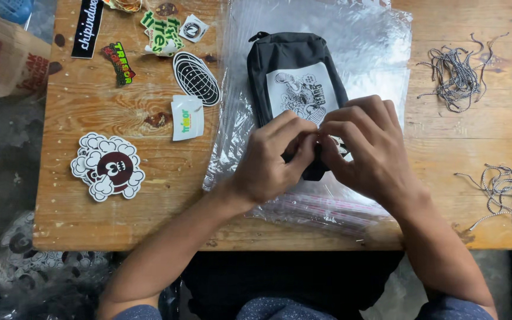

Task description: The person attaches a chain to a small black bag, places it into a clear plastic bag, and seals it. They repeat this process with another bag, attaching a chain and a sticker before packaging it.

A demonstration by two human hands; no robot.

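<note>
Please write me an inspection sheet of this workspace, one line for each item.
Surface: worn wooden table, scratched and stained.
Job's things: black fabric zip pouch with a white printed patch, lying on a stack of clear plastic bags.
Clutter: loose stickers, among them a cloud-shaped sticker pile and an oval black-and-white sticker; brown paper bag at the far left.
Grippers: left hand and right hand pinch at the pouch's near end; what they grip is hidden.
Cables: nothing seen; two bundles of speckled cords only.
Surroundings: grey floor.
</note>
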